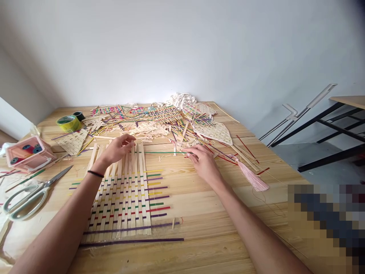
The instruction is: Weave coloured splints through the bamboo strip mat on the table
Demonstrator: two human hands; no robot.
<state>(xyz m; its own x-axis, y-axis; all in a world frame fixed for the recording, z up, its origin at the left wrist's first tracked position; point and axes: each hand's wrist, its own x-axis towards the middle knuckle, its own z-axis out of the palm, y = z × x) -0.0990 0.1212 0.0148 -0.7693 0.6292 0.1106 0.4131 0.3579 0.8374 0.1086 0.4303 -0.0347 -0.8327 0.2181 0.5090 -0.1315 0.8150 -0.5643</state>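
A flat woven mat (122, 198) of pale bamboo strips, crossed by thin yellow, green, purple and red strips, lies in front of me. Its pale strips stand loose at the far end. Over those ends is my left hand (118, 149), its fingers bent and closed; what they hold, if anything, is hidden. My right hand (203, 161), to the right of the mat, pinches the end of a thin green strip (162, 152). That strip stretches leftward to the loose pale strips. Clear tape covers the mat's near edge, where purple strips cross it.
Scissors (37, 194) and a pink box (30, 154) lie at left, with a yellow tape roll (68, 123) behind. Loose strips (151, 129) and woven pieces pile up along the back. A woven fan (213, 131) with a pink tassel (252, 175) lies at right.
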